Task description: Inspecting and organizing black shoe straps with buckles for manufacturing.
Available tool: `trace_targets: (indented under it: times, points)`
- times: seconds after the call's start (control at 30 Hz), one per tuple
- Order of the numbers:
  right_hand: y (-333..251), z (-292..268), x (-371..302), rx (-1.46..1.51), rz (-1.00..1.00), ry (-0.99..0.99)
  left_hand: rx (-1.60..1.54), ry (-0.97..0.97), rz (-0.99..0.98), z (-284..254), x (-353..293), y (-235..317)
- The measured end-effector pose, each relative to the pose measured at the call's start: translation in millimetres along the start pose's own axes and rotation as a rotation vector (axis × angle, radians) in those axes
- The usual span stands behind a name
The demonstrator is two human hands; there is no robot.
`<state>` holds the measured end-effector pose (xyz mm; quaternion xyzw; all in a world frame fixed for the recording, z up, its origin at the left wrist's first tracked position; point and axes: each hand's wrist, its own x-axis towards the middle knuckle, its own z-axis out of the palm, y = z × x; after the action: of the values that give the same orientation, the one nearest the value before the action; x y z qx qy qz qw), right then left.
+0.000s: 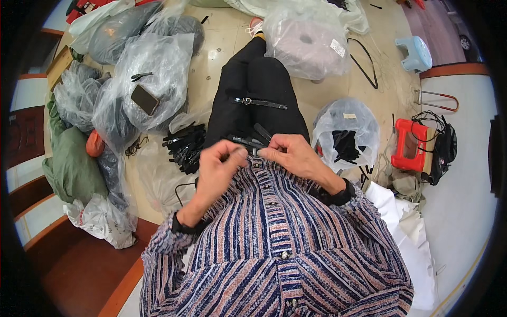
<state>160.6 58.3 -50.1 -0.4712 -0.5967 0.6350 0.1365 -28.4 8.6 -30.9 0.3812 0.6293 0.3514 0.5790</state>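
My left hand [219,164] is closed in a pinch at my lap, thumb against the fingers; what sits between them is too small to make out. Close beside it, my right hand [293,153] grips a thin black strap [245,141], with a small shiny metal bit showing at the fingertips. Other black strap ends [261,132] stick up by that hand. Across my thighs lies a black strap with a silver buckle [261,103], touched by neither hand.
Bundled black straps [186,148] lie left of my lap. On the right stands a clear plastic bag [346,132] holding black pieces, near a red plastic frame [409,145]. Farther off are a wrapped roll [306,45], a light-blue stool [413,54], and a phone [144,100] on plastic bags.
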Motion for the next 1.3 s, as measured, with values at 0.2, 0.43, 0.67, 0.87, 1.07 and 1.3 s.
trace_targets:
  times: [0.2, 0.43, 0.67, 0.87, 1.07, 1.3]
  points:
    - [1.2, -25.9, 28.5, -0.213, -0.107, 0.332, -0.148, 0.165, -0.079, -26.7, 83.4, -7.9]
    - [-0.9, -31.3, 34.3, -0.556, -0.258, 0.627, -0.075, 0.196, -0.054, -22.8, 143.4, -32.8]
    - [17.3, -2.7, 10.8, -0.836, -0.18, 0.068, -0.284, 0.277, -0.034, -36.1, 118.2, -29.3]
    - [22.1, -10.5, 5.7, -0.699, -0.034, 0.021, -0.652, -0.17, -0.133, -44.1, 65.3, -14.2]
    - [18.2, -20.0, -6.1, -0.486, 0.059, -0.007, -0.765, -0.285, -0.303, -24.2, 35.0, -11.8]
    - [26.2, -14.7, -18.1, -0.433, -0.02, 0.056, -0.639, -0.185, -0.33, -14.6, 18.5, -2.5]
